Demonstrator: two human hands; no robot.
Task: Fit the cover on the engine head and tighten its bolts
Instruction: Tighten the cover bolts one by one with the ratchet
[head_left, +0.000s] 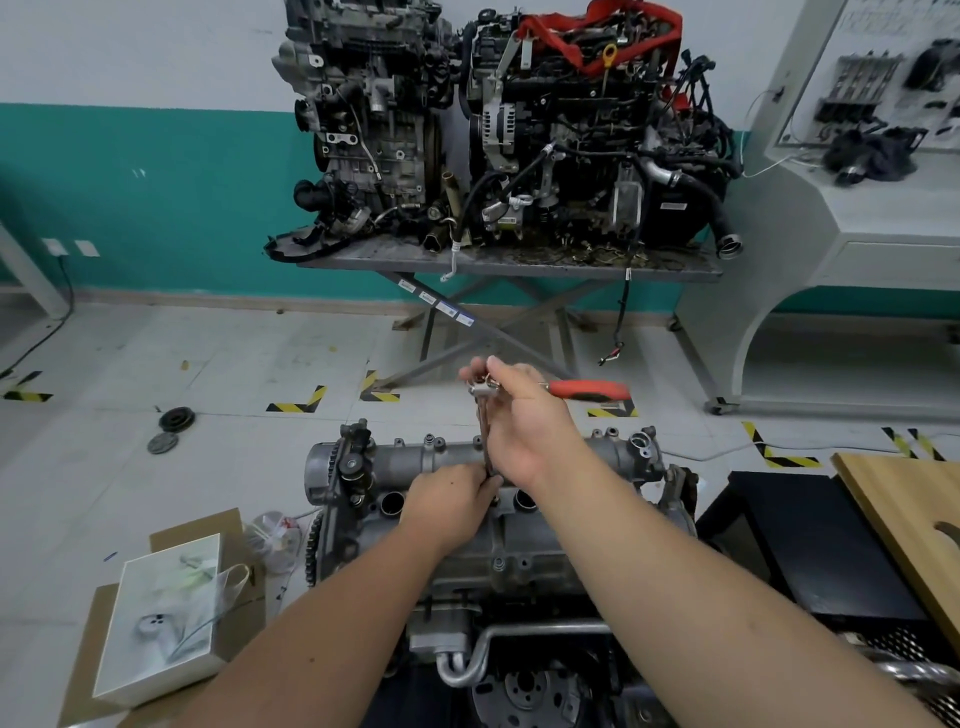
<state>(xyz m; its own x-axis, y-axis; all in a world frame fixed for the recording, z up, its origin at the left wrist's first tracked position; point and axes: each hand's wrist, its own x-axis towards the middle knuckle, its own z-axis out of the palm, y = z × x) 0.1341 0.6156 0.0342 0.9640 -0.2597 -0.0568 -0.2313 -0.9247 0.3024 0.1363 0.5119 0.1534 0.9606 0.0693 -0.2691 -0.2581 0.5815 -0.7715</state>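
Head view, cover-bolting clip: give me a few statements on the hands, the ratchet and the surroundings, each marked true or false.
1. The right hand grips the head end of the ratchet. True.
2. The ratchet's handle is blue. False: it is red.
3. The left hand steadies the lower end of the extension bar at the cover. True.
4. The left hand lies flat on the white box. False: the box sits apart, on cardboard to the left.
5. Two engines stand on a bench by the wall. True.
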